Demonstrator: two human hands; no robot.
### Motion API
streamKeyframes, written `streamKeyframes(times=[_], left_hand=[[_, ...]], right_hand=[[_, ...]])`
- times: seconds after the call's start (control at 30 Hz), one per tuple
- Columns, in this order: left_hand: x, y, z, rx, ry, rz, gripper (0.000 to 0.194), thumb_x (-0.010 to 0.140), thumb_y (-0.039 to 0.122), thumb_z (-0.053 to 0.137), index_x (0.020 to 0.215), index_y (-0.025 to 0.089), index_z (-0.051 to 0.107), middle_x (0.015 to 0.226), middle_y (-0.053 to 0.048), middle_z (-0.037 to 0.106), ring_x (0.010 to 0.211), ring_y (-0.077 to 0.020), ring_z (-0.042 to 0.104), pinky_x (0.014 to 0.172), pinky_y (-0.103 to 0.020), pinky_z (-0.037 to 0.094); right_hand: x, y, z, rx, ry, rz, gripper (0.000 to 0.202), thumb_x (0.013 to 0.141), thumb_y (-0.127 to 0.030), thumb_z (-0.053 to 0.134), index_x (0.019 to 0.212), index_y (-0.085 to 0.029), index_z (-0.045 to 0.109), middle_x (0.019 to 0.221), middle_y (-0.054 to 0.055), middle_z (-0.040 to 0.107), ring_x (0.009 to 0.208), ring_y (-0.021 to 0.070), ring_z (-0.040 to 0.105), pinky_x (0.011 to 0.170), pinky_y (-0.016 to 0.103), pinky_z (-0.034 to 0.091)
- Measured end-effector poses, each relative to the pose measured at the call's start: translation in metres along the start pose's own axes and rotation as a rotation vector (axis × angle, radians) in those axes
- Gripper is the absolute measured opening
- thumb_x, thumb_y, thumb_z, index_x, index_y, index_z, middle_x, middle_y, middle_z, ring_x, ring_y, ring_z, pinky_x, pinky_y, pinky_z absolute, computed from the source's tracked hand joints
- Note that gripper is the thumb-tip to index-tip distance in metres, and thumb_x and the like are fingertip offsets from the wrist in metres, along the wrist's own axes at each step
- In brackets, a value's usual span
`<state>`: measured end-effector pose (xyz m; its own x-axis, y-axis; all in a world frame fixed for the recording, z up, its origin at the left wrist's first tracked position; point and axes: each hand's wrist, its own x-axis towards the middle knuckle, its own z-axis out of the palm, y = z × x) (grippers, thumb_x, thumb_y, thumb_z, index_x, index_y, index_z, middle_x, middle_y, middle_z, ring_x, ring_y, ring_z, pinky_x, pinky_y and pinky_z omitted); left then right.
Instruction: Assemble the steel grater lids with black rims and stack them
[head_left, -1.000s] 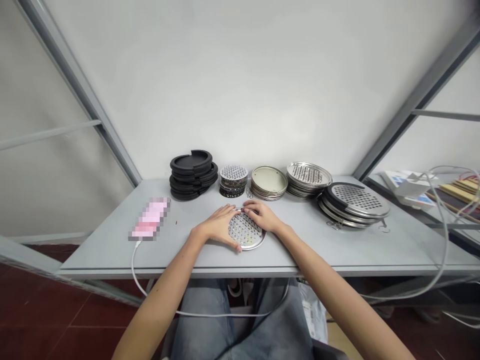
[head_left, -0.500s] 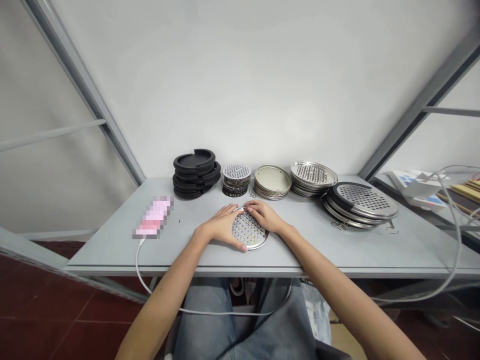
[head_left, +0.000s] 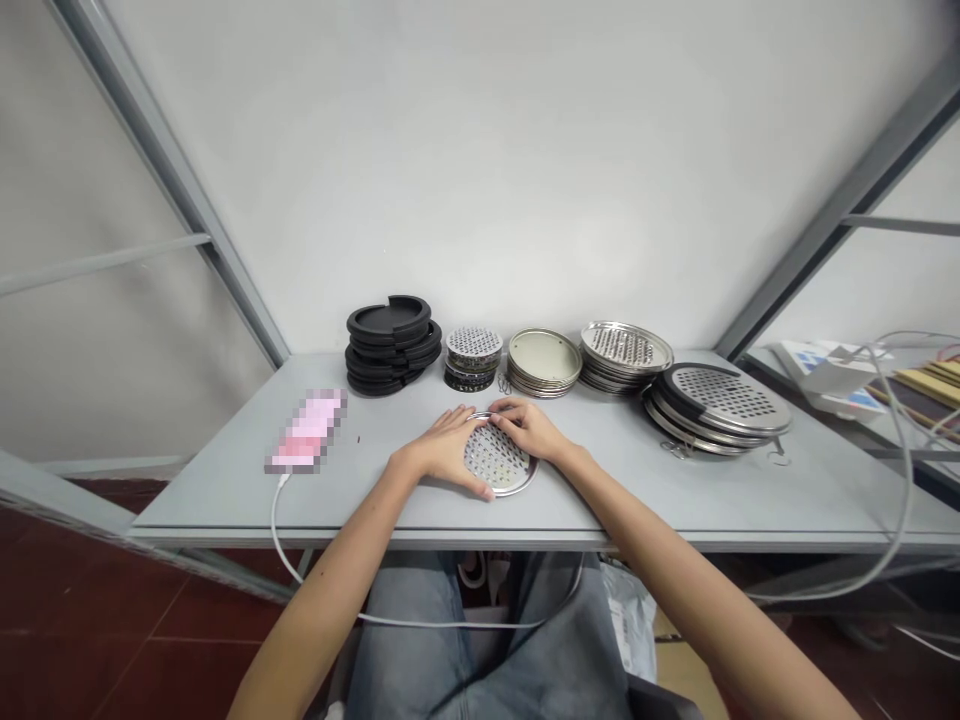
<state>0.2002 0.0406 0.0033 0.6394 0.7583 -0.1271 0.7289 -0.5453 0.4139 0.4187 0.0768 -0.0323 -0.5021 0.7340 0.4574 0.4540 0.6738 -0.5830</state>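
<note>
A round metal grater disc (head_left: 496,458) with a perforated face and a shiny rim lies on the table between my hands. My left hand (head_left: 450,452) grips its left side, the thumb on the near rim and the fingers towards the far rim. On the far right edge, my right hand (head_left: 526,426) holds the disc with curled fingers close to the left fingertips. Behind my hands stand a stack of small perforated discs (head_left: 474,343) and a stack of plain pale metal plates (head_left: 546,356). Small wire pieces (head_left: 505,384) lie between these two stacks.
Black ring-shaped holders (head_left: 388,320) are piled at back left. Rimmed grater discs (head_left: 628,347) and larger graters (head_left: 727,400) with a black edge piece stand right. A blurred pink phone (head_left: 307,430) lies left, its white cable (head_left: 276,530) hanging over the table's front edge.
</note>
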Motion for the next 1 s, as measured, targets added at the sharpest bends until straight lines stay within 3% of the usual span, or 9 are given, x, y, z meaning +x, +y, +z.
streamKeyframes(times=[0.37, 0.67, 1.0], left_hand=[[-0.0011, 0.0023, -0.0016, -0.043, 0.018, -0.004, 0.128, 0.045, 0.073, 0.078, 0.15, 0.018, 0.028, 0.161, -0.016, 0.009, 0.148, -0.0378, 0.003, 0.12, -0.051, 0.012], [-0.0002, -0.0005, 0.0019, -0.029, 0.019, 0.01, 0.13, 0.048, 0.074, 0.076, 0.152, 0.018, 0.021, 0.161, -0.017, 0.007, 0.148, -0.0359, 0.002, 0.12, -0.049, 0.01], [0.001, -0.002, 0.004, -0.036, 0.06, 0.038, 0.125, 0.048, 0.072, 0.077, 0.149, 0.019, 0.029, 0.161, -0.015, 0.013, 0.148, -0.0354, 0.004, 0.121, -0.049, 0.011]], right_hand=[[0.0002, 0.0005, 0.0001, -0.059, -0.015, 0.002, 0.035, 0.094, -0.035, 0.048, 0.083, -0.021, 0.078, 0.105, 0.01, 0.072, 0.102, 0.0237, 0.065, 0.094, 0.04, 0.049], [0.0005, -0.0059, -0.0042, -0.112, -0.04, -0.009, 0.046, 0.098, -0.042, 0.039, 0.088, -0.019, 0.078, 0.11, 0.011, 0.072, 0.107, 0.025, 0.063, 0.097, 0.042, 0.046], [-0.0004, -0.0077, -0.0043, -0.164, -0.048, -0.028, 0.051, 0.101, -0.041, 0.03, 0.096, -0.023, 0.078, 0.109, 0.007, 0.073, 0.112, 0.0247, 0.058, 0.102, 0.042, 0.042]])
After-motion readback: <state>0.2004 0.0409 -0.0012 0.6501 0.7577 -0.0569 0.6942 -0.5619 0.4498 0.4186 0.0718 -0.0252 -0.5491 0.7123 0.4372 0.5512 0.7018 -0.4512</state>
